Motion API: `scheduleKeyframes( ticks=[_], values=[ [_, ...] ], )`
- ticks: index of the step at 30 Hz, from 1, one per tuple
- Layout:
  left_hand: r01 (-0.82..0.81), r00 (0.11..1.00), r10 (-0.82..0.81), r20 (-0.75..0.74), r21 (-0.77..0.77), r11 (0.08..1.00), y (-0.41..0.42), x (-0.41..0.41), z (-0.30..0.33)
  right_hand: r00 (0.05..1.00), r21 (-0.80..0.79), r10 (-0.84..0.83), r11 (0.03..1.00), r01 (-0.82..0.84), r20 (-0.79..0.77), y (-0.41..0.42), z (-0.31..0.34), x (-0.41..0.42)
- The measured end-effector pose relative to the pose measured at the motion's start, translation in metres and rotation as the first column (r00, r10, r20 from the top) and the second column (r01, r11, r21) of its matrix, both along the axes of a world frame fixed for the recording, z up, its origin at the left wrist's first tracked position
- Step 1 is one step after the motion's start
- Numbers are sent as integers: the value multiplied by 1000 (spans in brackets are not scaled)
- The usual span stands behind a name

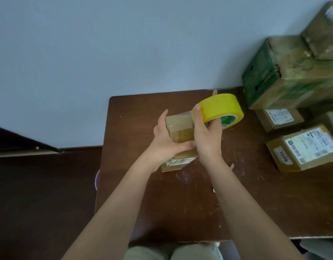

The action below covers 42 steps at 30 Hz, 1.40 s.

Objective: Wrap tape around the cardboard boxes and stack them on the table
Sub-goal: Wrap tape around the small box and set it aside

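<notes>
A small cardboard box [177,128] stands on end near the middle of the brown table [237,194], partly wound in clear tape. My left hand [164,139] grips its left side and near face. My right hand [206,132] holds a yellow tape roll [221,107] just right of the box's top, thumb on the roll's outer face, fingers through its core. A strip of tape runs from the roll onto the box's top. The box's right side is hidden behind my right hand.
Two labelled cardboard boxes [302,147] [279,118] lie at the table's right. A large green-printed carton [285,72] stands behind them at the back right. A pale wall rises behind the table. The floor left of the table is dark.
</notes>
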State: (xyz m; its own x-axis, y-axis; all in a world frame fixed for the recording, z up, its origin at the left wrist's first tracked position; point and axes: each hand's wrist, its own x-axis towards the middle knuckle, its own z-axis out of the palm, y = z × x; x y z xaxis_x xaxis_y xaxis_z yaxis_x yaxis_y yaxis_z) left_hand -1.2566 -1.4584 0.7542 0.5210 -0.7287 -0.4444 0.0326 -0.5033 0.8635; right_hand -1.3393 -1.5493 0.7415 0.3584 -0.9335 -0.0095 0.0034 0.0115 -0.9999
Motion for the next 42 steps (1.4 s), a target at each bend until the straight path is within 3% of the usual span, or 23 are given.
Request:
scheduleKeyframes(
  ticks=[10,18,22,24,27,34,42],
  values=[
    [-98,947,9,-322,-260,961,0,-3,-22,999,17,20,1000,-20,29,-1,24,-2],
    [-25,949,-35,-314,-183,983,-16,8,-16,979,334,-160,936,109,128,-20,44,-8],
    [-34,948,-19,-319,-161,986,-21,10,-14,958,322,-272,918,230,91,-22,39,-7],
    [-34,948,-15,-317,-148,988,-21,13,-15,937,247,-340,918,311,81,-24,30,-9],
    [-15,952,-27,-304,-134,991,-22,16,-15,949,137,-313,943,304,42,-26,22,-14],
    [1,948,-38,-317,-117,993,-22,20,-14,911,439,-411,825,356,33,-31,13,-17],
    [26,938,-58,-342,-99,995,-22,24,-14,936,413,-351,852,323,-10,-28,-4,-14]
  ],
)
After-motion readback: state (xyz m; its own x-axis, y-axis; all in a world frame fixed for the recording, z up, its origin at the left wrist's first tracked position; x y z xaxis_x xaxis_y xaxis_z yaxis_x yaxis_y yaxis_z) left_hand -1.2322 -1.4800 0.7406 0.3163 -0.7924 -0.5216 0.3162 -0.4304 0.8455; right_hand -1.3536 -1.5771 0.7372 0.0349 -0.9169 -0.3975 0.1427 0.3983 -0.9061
